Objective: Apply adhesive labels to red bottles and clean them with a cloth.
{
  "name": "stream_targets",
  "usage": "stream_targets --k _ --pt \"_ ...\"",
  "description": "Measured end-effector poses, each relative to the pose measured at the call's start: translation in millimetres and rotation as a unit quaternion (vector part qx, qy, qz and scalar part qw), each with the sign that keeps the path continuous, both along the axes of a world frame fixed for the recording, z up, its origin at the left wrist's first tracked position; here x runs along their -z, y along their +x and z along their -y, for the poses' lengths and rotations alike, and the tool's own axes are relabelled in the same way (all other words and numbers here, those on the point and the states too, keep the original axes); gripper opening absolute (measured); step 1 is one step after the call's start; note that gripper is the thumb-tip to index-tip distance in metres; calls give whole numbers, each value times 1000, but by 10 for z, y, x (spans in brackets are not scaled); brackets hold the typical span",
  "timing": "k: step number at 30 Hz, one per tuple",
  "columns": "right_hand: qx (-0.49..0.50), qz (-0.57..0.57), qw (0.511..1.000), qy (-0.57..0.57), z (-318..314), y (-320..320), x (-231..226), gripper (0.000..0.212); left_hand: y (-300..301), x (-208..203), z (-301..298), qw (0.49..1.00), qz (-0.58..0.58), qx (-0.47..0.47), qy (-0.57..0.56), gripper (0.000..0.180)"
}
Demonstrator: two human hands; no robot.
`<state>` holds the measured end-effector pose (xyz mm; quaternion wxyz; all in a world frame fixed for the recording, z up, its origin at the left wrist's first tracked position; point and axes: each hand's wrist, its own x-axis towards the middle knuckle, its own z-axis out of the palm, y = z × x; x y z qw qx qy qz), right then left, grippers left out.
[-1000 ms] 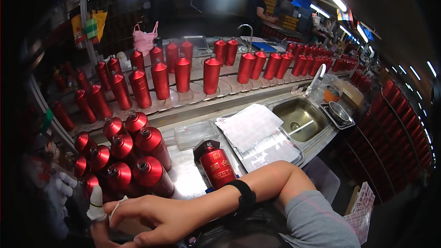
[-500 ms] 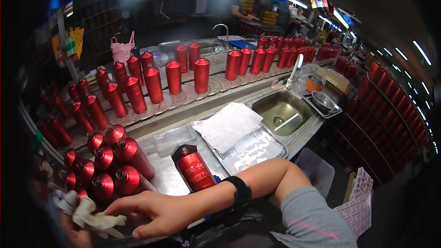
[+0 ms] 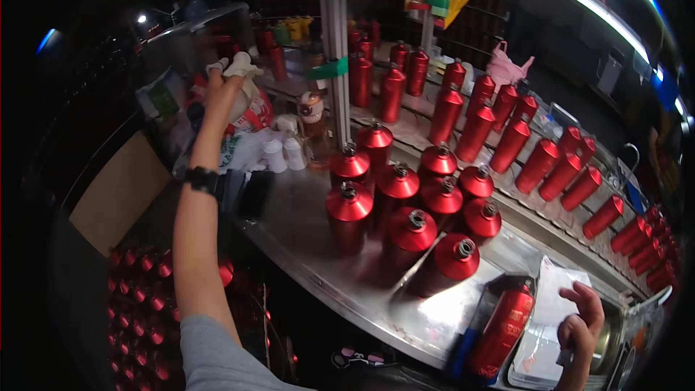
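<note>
At the far left my left arm is stretched out, with a dark band on the wrist. My left hand (image 3: 221, 90) has its fingers closed on a limp cream glove (image 3: 245, 66), above a cluttered heap of bags; pale covers show at the fingertips. Low on the right, my right hand (image 3: 585, 322) is raised with loosely bent fingers apart and nothing in them. It is over white paper sheets (image 3: 554, 297). Beside it a red bottle (image 3: 503, 326) with gold printing lies tilted in a dark and blue holder. A cluster of red bottles (image 3: 410, 235) stands on the metal counter.
White spray-type caps or small bottles (image 3: 293, 152) and a plastic bag stand at the counter's left end. A metal post (image 3: 335, 65) rises behind. More red bottles (image 3: 474, 134) line the conveyor. Beneath my left arm are many red bottles (image 3: 141, 289) and a cardboard sheet (image 3: 123, 192).
The view has swung left. My left hand has carried the glove from beside the bottle cluster to the bags at far left. My right hand has come away from the glove toward the paper sheets.
</note>
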<state>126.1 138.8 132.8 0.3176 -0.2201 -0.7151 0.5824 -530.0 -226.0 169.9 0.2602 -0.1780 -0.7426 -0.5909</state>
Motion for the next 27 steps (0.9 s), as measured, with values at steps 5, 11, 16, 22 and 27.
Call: stream_targets --k 5,11,16,22,27 --pt "27 -48 998 -12 -264 170 183 55 -1093 683 433 988 -129 -83 -24 52" --pt "88 -4 996 -15 -186 187 289 53 -837 1055 -61 930 252 -75 -258 34" --pt "85 34 996 -15 -146 25 256 53 -922 1136 69 922 60 -201 -325 32" --pt "79 83 993 -7 -13 -322 88 52 -816 832 248 967 -30 -151 -205 27" --pt "102 103 989 -2 220 -346 -24 46 665 321 -77 988 -87 70 110 26"
